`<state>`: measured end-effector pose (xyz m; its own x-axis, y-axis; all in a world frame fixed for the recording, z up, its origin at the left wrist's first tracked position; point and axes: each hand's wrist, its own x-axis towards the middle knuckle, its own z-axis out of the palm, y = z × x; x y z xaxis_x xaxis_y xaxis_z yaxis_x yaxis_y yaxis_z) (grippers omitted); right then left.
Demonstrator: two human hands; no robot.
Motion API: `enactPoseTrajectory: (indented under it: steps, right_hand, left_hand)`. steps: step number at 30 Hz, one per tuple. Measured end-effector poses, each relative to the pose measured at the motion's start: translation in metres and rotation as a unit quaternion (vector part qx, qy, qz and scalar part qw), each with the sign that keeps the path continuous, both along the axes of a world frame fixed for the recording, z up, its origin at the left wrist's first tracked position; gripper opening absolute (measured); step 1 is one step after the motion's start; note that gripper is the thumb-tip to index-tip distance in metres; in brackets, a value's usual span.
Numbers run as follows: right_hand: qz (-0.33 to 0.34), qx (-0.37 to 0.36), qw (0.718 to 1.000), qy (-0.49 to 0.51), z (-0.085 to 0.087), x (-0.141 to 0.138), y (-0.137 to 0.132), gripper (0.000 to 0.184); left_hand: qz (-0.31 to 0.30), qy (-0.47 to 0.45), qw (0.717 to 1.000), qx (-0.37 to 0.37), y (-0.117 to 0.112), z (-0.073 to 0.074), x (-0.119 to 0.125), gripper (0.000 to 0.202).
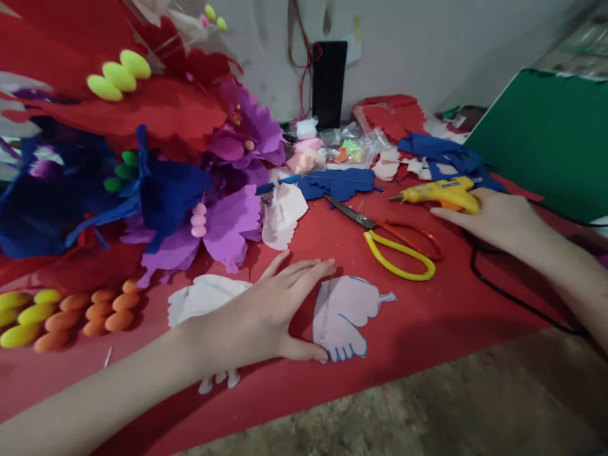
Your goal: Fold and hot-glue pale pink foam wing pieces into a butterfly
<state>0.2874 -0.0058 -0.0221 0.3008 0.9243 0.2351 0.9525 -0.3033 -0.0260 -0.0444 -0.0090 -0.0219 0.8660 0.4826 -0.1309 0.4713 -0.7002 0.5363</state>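
Note:
My left hand [280,310] lies low over the red surface with its fingers spread. Its thumb tip touches the edge of a pale butterfly-wing cutout [344,307] with a blue outline and a shiny line along its left side. Partly under my left hand and wrist is a white scalloped cutout [204,294]. At the right, my right hand [498,215] is closed around the handle of a yellow hot glue gun [441,191], its nozzle pointing left. Between the hands lie open scissors [365,221] with one red and one yellow handle loop.
Red, blue and purple butterflies [166,171] crowd the left side. Orange and yellow oval pieces [71,316] sit in front of them. Blue cutouts [339,183], plastic bags [356,145] and a green board [546,133] stand behind. A black cord [513,304] runs right.

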Motion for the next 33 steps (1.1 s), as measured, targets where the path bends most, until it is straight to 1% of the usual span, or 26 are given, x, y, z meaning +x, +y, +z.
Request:
enactPoseTrajectory:
  steps: [2,3,4,5,6,7,8,10,11,12,13,14,15,17,19,21,23,25,27,29,31,33]
  right_hand:
    - [-0.023,-0.004,1.000,-0.020,0.001,-0.001,-0.001,0.056]
    - [-0.023,0.011,0.999,-0.036,0.002,-0.003,-0.003,0.061]
    - [0.003,0.040,0.998,-0.056,0.003,-0.007,-0.004,0.064]
    - [0.050,0.073,0.993,-0.074,0.003,-0.013,-0.005,0.064]
    - [0.119,0.105,0.983,-0.088,0.004,-0.021,-0.005,0.058]
    - [0.198,0.126,0.968,-0.095,0.003,-0.030,-0.005,0.051]
    - [0.262,0.124,0.952,-0.093,0.002,-0.041,-0.003,0.042]
    - [0.356,0.104,0.925,-0.088,-0.002,-0.065,0.004,0.032]
    - [0.408,0.096,0.904,-0.087,-0.005,-0.077,0.010,0.031]
    - [0.482,0.091,0.867,-0.092,-0.007,-0.089,0.017,0.032]
    - [0.539,0.085,0.831,-0.106,-0.010,-0.099,0.024,0.033]
    - [0.586,0.078,0.799,-0.114,-0.012,-0.108,0.032,0.035]
    - [0.611,0.073,0.780,-0.116,-0.014,-0.116,0.041,0.035]
    - [0.642,0.060,0.756,-0.115,-0.018,-0.126,0.055,0.032]
    - [0.660,0.050,0.742,-0.105,-0.019,-0.133,0.065,0.030]
    - [0.671,0.049,0.735,-0.082,-0.020,-0.135,0.071,0.031]
    - [0.668,0.061,0.740,-0.049,-0.018,-0.136,0.074,0.037]
    - [0.649,0.088,0.755,-0.012,-0.013,-0.137,0.074,0.042]
    - [0.611,0.129,0.778,0.071,-0.005,-0.138,0.071,0.036]
    - [0.551,0.164,0.794,0.197,0.004,-0.140,0.067,0.026]
    - [0.487,0.175,0.793,0.323,0.011,-0.142,0.062,0.017]
    - [0.441,0.172,0.781,0.408,0.017,-0.144,0.057,0.015]
  left_hand:
    - [-0.003,-0.003,1.000,-0.005,0.001,-0.001,-0.001,0.086]
    - [-0.005,-0.007,1.000,-0.006,0.001,-0.001,-0.001,0.087]
    - [-0.009,-0.011,1.000,-0.006,0.001,-0.002,-0.001,0.087]
    - [-0.011,-0.015,1.000,-0.006,0.001,-0.003,-0.002,0.087]
    - [-0.014,-0.021,1.000,-0.007,0.001,-0.004,-0.002,0.087]
    - [-0.015,-0.026,1.000,-0.008,0.001,-0.004,-0.002,0.086]
    - [-0.015,-0.032,0.999,-0.009,0.001,-0.003,-0.002,0.085]
    - [-0.012,-0.040,0.999,-0.011,0.001,-0.001,-0.001,0.080]
    - [-0.009,-0.045,0.999,-0.009,0.001,0.001,-0.001,0.076]
    - [-0.006,-0.049,0.999,-0.008,0.001,0.002,0.000,0.073]
    - [-0.002,-0.055,0.998,-0.005,0.001,0.003,0.000,0.070]
    - [0.002,-0.060,0.998,-0.003,0.000,0.004,0.000,0.067]
    - [0.006,-0.066,0.998,-0.002,0.000,0.004,0.001,0.064]
    - [0.016,-0.077,0.997,0.002,0.000,0.003,0.001,0.054]
    - [0.029,-0.090,0.995,0.017,0.000,0.001,0.000,0.043]
    - [0.035,-0.099,0.994,0.036,0.000,-0.001,0.000,0.037]
    - [0.029,-0.102,0.993,0.057,0.001,-0.003,0.000,0.036]
    - [0.022,-0.103,0.992,0.073,0.002,-0.005,0.000,0.037]
    - [0.020,-0.108,0.990,0.084,0.004,-0.007,-0.001,0.037]
    - [0.021,-0.111,0.990,0.087,0.004,-0.008,-0.001,0.035]
    - [0.020,-0.115,0.989,0.087,0.004,-0.009,-0.001,0.034]
    - [0.019,-0.117,0.989,0.085,0.004,-0.008,-0.002,0.034]
